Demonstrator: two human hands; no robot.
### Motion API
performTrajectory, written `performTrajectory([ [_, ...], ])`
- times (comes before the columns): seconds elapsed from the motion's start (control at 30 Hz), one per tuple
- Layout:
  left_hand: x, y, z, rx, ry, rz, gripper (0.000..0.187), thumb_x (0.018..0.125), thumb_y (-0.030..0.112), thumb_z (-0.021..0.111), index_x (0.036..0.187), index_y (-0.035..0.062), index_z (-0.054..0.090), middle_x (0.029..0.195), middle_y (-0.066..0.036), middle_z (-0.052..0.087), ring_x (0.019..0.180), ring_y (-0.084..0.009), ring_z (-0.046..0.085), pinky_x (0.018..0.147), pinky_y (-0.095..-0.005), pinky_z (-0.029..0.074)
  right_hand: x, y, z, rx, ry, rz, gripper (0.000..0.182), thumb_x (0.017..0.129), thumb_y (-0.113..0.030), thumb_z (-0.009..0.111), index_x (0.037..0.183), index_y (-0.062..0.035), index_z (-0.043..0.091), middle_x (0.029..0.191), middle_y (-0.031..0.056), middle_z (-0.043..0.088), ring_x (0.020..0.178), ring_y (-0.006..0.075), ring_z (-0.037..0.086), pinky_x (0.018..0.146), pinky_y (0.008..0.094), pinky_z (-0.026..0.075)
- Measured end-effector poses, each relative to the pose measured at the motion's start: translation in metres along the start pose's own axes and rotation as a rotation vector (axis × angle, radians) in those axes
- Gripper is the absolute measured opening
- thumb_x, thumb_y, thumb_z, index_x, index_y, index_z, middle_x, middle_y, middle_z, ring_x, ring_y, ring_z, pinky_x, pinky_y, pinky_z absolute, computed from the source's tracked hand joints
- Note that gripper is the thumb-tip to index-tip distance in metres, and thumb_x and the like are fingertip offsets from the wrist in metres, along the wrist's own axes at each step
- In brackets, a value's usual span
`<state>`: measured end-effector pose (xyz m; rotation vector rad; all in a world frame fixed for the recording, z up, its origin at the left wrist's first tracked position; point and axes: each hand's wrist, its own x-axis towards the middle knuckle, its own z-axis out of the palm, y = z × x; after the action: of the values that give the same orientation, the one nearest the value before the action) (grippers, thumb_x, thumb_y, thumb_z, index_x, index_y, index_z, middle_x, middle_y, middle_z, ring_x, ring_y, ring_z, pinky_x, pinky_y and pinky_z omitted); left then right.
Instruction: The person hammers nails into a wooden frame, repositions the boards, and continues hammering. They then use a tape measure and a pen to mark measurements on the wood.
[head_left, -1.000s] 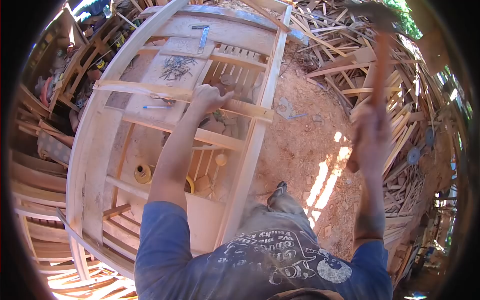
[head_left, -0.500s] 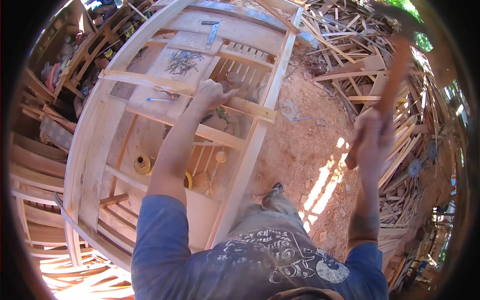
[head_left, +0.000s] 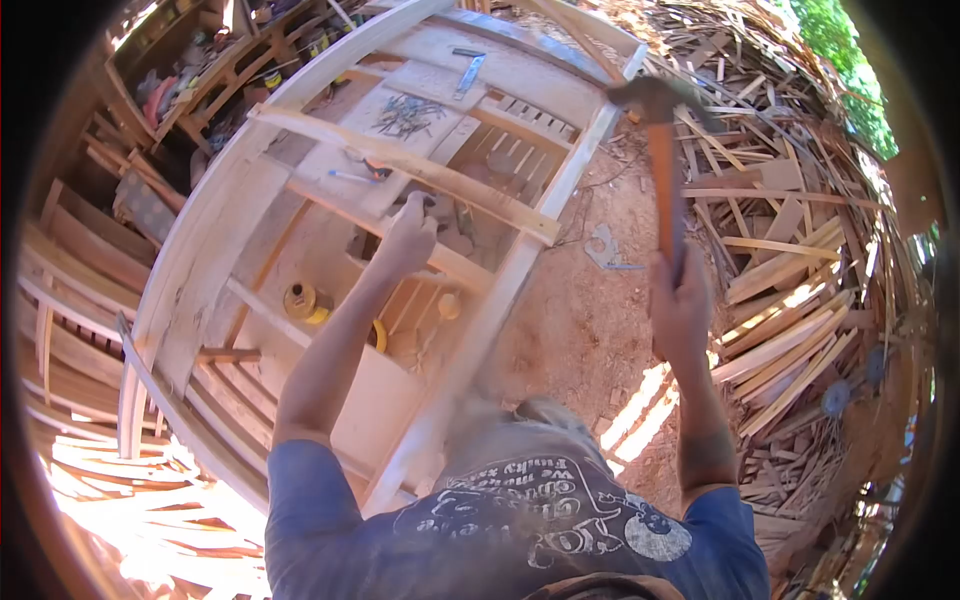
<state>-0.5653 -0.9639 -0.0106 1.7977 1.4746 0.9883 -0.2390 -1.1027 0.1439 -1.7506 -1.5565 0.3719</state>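
My right hand (head_left: 682,310) is wrapped around the wooden handle of a hammer (head_left: 666,190), held upright over the ground right of a pale wooden frame (head_left: 500,290). The hammer's dark head is near the frame's far right corner. My left hand (head_left: 408,240) is closed over the middle of the frame, just on my side of a crosspiece (head_left: 400,160). Its fingertips are pinched together, and what they hold, if anything, is too small to make out. Beyond the crosspiece lies a heap of nails (head_left: 405,117) on a board.
A try square (head_left: 470,75) and a blue pen (head_left: 352,177) lie within the frame, with a yellow tin (head_left: 305,302) nearer me. Scrap wood (head_left: 790,260) is piled along the right. Curved wooden pieces (head_left: 75,280) stand at left. A metal piece (head_left: 603,245) lies on the ground.
My left hand has come off the crosspiece and drawn back toward me. The hammer in my right hand has swung from the upper right leftward, nearer the frame. The view has shifted a little.
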Motion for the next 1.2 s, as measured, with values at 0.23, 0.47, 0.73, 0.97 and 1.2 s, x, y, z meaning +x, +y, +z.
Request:
performTrajectory([
  [0.23,-0.203,0.059,-0.051,-0.46,-0.164,-0.489,0.018,0.095,0.002,0.049,0.111,0.0006,0.058,0.089,-0.006,0.065,0.075,-0.0128,0.061,0.067,-0.0248,0.05,-0.031,0.1,0.05,-0.14,-0.234,-0.214,0.022,0.096,-0.016,0.058,0.101,0.0011,0.046,0.073,0.0268,0.06,0.072,0.0505,0.061,0.061,0.0565,0.043],
  [0.47,-0.436,0.121,0.083,-0.403,-0.012,-0.674,0.02,0.09,0.003,0.061,0.109,-0.0022,0.063,0.093,-0.012,0.071,0.086,-0.0155,0.068,0.072,-0.0302,0.056,-0.004,0.159,0.066,-0.276,-0.607,-0.072,0.037,0.102,-0.03,0.049,0.12,0.0012,0.05,0.083,0.0144,0.062,0.073,0.0283,0.066,0.059,0.0438,0.048],
  [0.73,-0.9,0.142,0.313,0.035,0.539,-2.073,0.017,0.08,0.019,0.071,0.088,0.0046,0.077,0.095,-0.02,0.073,0.091,-0.0287,0.072,0.079,-0.0383,0.057,0.026,0.211,0.089,-0.323,-0.475,-0.408,0.049,0.097,-0.04,0.053,0.122,0.003,0.056,0.096,0.0235,0.065,0.084,0.0383,0.067,0.073,0.0483,0.052],
  [0.97,-1.025,0.154,0.365,-0.038,0.162,-1.947,0.022,0.077,0.017,0.077,0.096,0.0061,0.077,0.097,-0.017,0.074,0.094,-0.0241,0.073,0.084,-0.0352,0.058,0.072,0.216,0.112,-0.178,-0.6,-0.12,0.05,0.09,-0.042,0.066,0.097,0.007,0.064,0.074,0.0145,0.062,0.059,0.0272,0.061,0.054,0.0398,0.05],
  [1.2,-0.954,0.065,0.133,-0.13,0.766,-1.34,0.026,0.075,0.017,0.068,0.098,0.0082,0.077,0.094,-0.02,0.072,0.092,-0.0333,0.07,0.082,-0.0407,0.054,-0.113,0.089,0.156,0.52,-0.856,0.296,0.028,0.091,-0.037,0.065,0.089,-0.0105,0.057,0.062,0.0015,0.05,0.049,0.0164,0.053,0.045,0.0307,0.047],
])
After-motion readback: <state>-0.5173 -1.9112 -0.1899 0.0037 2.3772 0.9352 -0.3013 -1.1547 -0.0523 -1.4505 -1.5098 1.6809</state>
